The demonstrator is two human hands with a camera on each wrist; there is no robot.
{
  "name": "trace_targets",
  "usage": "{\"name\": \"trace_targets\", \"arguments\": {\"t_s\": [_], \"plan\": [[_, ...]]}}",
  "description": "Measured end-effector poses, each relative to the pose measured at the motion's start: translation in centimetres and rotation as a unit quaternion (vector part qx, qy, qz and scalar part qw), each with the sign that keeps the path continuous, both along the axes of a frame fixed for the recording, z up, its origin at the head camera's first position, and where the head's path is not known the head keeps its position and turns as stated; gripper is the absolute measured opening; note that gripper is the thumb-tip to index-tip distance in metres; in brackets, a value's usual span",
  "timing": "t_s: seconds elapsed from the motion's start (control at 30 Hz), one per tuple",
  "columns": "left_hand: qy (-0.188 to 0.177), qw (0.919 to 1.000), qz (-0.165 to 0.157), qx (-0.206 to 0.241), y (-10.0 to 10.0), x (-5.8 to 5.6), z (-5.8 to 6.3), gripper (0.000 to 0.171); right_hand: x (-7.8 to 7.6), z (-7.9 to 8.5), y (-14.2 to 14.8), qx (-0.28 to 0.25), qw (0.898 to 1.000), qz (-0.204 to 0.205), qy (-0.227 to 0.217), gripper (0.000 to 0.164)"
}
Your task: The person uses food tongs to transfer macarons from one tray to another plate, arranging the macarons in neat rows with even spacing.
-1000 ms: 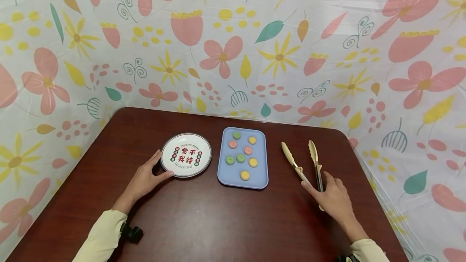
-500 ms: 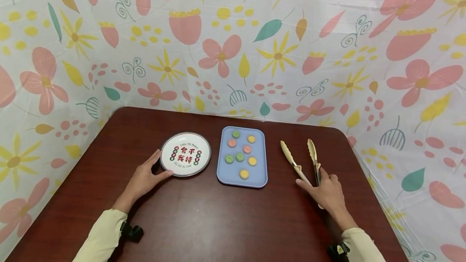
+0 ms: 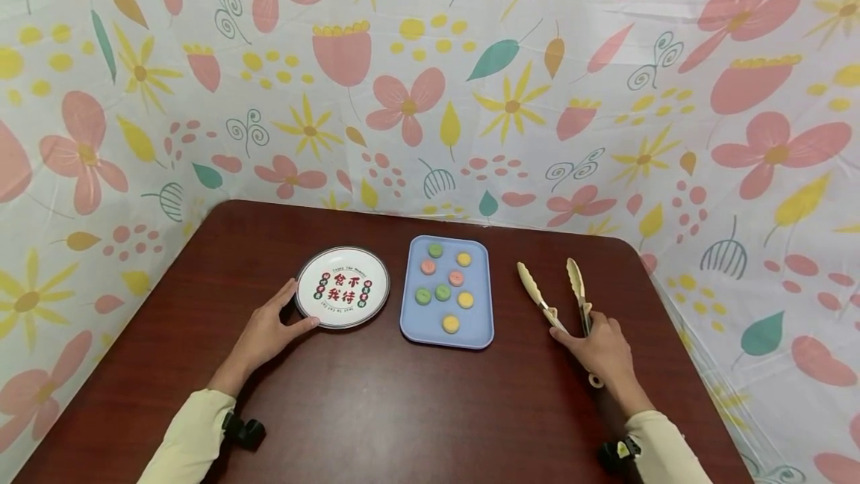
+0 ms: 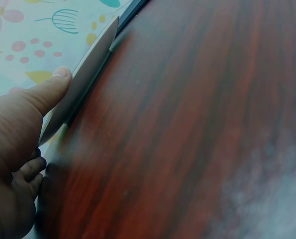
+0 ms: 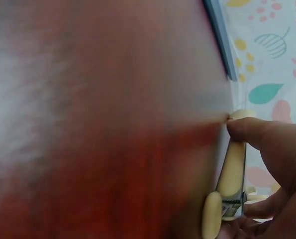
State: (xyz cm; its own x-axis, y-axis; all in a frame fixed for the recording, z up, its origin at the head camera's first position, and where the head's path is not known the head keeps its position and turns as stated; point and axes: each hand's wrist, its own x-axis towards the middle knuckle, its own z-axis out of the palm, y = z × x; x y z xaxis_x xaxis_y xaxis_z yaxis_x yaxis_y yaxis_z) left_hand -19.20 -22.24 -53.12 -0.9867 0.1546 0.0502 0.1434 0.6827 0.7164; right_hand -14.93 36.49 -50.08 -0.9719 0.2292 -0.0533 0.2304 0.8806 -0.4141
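In the head view, my left hand (image 3: pixel 265 331) holds the left edge of a white round plate (image 3: pixel 376 278) with red lettering, which lies on the table. The left wrist view has the thumb on the rim of the plate (image 4: pixel 85 74) and the other fingers bent lower down, partly hidden. Farther right, my right hand (image 3: pixel 601 353) grips metal tongs (image 3: pixel 533 284) with cream tips, their arms spread apart and pointing away from me. Thumb and fingers lie on opposite arms of the tongs (image 5: pixel 232 172) in the right wrist view.
Between plate and tongs lies a blue tray (image 3: pixel 419 331) bearing several small green, pink and yellow macarons (image 3: pixel 442 293). The dark brown table (image 3: pixel 403 424) meets a flower-patterned cloth (image 3: pixel 410 36) at the back and sides.
My right hand has shifted slightly left and its hold on the tongs has settled, with the hinge end now showing below it. The left hand, plate and tray look unmoved.
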Motion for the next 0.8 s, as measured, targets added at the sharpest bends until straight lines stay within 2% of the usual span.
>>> {"name": "trace_targets", "arguments": {"t_s": [0.2, 0.47, 0.6, 0.7, 0.8], "plan": [[0.000, 1.0000, 0.001, 0.002, 0.0, 0.0, 0.0, 0.105, -0.3, 0.9, 0.1, -0.002, 1.000, 0.004, -0.008, 0.102], [0.003, 1.0000, 0.001, 0.009, 0.0, 0.0, 0.1, 0.105, -0.9, 1.4, 0.8, -0.004, 1.000, -0.003, 0.011, 0.083], [0.004, 1.0000, 0.001, 0.008, 0.0, 0.0, 0.1, 0.104, -0.8, 1.3, 0.9, -0.007, 1.000, -0.001, 0.004, 0.095], [0.004, 1.0000, 0.001, 0.007, 0.0, 0.0, 0.1, 0.103, -0.7, 1.0, 0.9, 0.000, 1.000, 0.001, 0.018, 0.105], [0.004, 1.0000, 0.002, 0.006, -0.1, 0.0, 0.0, 0.103, -0.8, 0.8, 1.1, 0.011, 0.999, 0.005, 0.043, 0.106]]}}
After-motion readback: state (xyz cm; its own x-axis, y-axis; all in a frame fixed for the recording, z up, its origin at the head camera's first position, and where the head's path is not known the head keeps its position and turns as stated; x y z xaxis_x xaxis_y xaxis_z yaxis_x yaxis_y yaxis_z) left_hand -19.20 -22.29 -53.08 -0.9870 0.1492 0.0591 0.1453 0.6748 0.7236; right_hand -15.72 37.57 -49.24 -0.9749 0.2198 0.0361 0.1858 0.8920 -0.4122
